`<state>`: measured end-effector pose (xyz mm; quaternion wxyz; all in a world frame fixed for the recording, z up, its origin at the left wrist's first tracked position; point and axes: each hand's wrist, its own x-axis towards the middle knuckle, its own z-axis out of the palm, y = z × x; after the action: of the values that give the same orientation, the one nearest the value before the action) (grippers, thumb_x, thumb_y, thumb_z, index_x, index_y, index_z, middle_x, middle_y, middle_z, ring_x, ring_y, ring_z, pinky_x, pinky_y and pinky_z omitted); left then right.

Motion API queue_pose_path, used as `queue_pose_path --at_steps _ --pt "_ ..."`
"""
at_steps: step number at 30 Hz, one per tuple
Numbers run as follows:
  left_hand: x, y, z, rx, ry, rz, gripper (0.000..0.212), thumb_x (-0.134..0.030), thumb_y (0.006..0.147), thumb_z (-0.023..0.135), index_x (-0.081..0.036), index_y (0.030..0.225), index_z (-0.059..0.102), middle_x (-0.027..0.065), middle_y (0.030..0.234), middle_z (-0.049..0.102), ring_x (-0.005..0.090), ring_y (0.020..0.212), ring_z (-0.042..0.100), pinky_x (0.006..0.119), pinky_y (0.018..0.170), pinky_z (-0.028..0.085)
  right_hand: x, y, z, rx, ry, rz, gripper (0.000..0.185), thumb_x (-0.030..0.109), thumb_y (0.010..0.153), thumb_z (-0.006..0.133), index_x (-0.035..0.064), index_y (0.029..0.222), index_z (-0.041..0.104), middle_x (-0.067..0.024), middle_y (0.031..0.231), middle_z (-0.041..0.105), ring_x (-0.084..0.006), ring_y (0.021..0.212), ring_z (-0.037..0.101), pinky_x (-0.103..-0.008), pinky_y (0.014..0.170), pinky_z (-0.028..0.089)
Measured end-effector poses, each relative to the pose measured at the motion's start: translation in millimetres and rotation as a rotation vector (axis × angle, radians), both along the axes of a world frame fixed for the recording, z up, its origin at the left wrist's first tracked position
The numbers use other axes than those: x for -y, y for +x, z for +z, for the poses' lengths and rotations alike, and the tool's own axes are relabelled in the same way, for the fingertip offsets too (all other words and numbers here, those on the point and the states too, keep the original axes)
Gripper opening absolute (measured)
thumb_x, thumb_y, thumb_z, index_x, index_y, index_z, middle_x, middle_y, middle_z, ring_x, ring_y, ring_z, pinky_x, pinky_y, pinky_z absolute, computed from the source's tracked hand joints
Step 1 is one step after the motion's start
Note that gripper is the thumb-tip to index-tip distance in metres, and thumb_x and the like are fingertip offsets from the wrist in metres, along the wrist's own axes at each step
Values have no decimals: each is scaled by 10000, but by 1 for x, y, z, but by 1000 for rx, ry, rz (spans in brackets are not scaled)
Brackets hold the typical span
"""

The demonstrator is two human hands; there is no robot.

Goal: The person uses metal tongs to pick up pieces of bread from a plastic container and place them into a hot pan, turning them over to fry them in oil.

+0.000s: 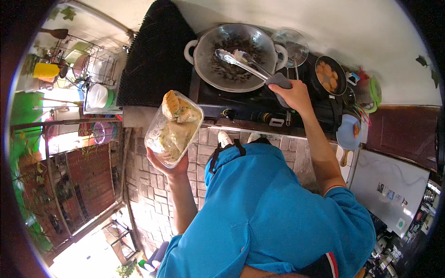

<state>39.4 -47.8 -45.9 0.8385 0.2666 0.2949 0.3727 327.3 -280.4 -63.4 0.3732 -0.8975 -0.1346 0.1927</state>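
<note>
My left hand (172,165) holds a clear plastic container (152,143) from below, tilted, to the left of the stove. Inside are pieces of food, a browned stuffed piece (170,105) at the far end and paler, batter-coated ones (177,137) nearer. My right hand (295,95) is closed around the grey grip of metal tongs (248,68). Their tips reach over the large two-handled wok (208,52). A small pale piece (239,55) shows by the tips; whether they pinch it is unclear. The wok's bottom looks dark and shiny.
A wire strainer (290,40) lies right of the wok, and a small black pan (329,74) holds several brownish pieces in liquid. A light-blue pan (347,128) rests at the counter's right end. Left stand a black ridged sheet (156,59) and a dish rack (85,59).
</note>
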Motion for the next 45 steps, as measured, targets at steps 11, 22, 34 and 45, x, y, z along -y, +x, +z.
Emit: queue_pose_path --at_steps 11,22,34,45 --pt "1 0 -2 141 44 -61 590 -440 865 422 -70 1312 314 164 1300 389 310 1165 451 457 894 489 -5 -10 8 15 -65 -2 500 479 630 721 45 877 694 -172 763 663 -290 730 655 -367 699 498" --pt "3 0 -2 60 -14 -63 622 -512 818 426 -111 1293 391 135 1289 417 310 1169 447 506 924 432 0 -14 -10 123 -44 -12 525 465 628 729 -19 827 675 -153 646 632 -225 623 640 -324 603 473" --pt "6 2 1 25 -2 -53 662 -525 796 461 -103 1299 376 135 1302 404 318 1181 427 506 928 427 0 -24 5 75 -35 -8 490 481 636 709 56 879 689 -187 761 654 -320 730 648 -400 693 503" --pt "4 -4 1 -5 28 -50 649 -532 798 456 -120 1293 384 124 1289 415 314 1179 432 509 926 424 0 -42 16 66 18 -7 514 498 624 710 54 883 685 -189 748 651 -340 730 642 -414 698 499"
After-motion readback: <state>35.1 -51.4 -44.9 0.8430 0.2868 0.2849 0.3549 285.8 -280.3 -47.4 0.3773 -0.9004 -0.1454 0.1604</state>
